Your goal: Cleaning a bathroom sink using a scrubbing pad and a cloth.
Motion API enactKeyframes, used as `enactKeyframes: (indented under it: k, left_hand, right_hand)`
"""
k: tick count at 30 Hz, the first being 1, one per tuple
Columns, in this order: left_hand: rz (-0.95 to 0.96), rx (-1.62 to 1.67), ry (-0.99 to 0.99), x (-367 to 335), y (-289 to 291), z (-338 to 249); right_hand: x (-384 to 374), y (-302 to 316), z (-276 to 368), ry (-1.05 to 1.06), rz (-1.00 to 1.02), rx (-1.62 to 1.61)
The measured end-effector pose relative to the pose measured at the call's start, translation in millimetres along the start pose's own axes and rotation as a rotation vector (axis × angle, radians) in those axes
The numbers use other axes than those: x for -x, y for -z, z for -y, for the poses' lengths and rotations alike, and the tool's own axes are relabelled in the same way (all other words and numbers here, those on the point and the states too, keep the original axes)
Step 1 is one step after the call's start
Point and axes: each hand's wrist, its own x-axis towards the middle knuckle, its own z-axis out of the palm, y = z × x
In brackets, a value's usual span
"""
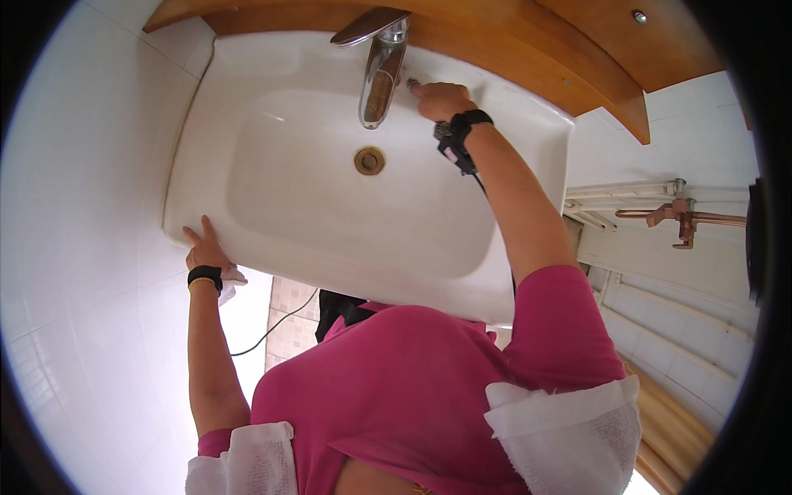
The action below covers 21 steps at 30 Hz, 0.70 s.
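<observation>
At the back of a white washbasin (313, 210), my right hand (445, 101) is closed, its index fingertip pressed down just right of the chrome tap (382, 78). A small dark spot or bit shows at that fingertip; its kind is too small to make out. My left hand (206, 247) lies on the basin's front left corner with two fingers spread on the rim. Beside its palm, under the rim, hangs a pale cloth (234, 278); whether the hidden fingers hold it cannot be seen. The tap's lever is turned to the left, and no running water shows.
A round drain (370, 160) sits below the spout. An orange-brown wooden shelf (511, 41) borders the basin's back. White tiled wall (91, 190) stands at the left. Copper-coloured pipework (683, 219) and white pipes are at the right. A black cable (276, 326) hangs near my waist.
</observation>
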Motion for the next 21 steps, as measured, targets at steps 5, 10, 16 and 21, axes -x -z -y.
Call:
enactKeyframes:
  k: [5, 10, 16, 21]
  left_hand:
    - [-0.02, 0.005, -0.012, -1.6, -3.3, 2.2]
    - [-0.044, -0.007, -0.016, -6.7, -8.8, 5.2]
    - [-0.038, 0.003, -0.033, -2.0, -4.4, 1.6]
    - [-0.016, -0.004, -0.017, 1.6, -0.3, 0.8]
  right_hand:
    - [4.5, -1.0, -47.0, -0.05, 0.019, -0.072]
    - [-9.0, 4.1, -34.4, 0.026, -0.056, 0.021]
    - [-21.4, 7.9, -11.0, -0.01, -0.025, -0.03]
    - [-9.9, 2.9, -28.6, -0.063, -0.018, -0.039]
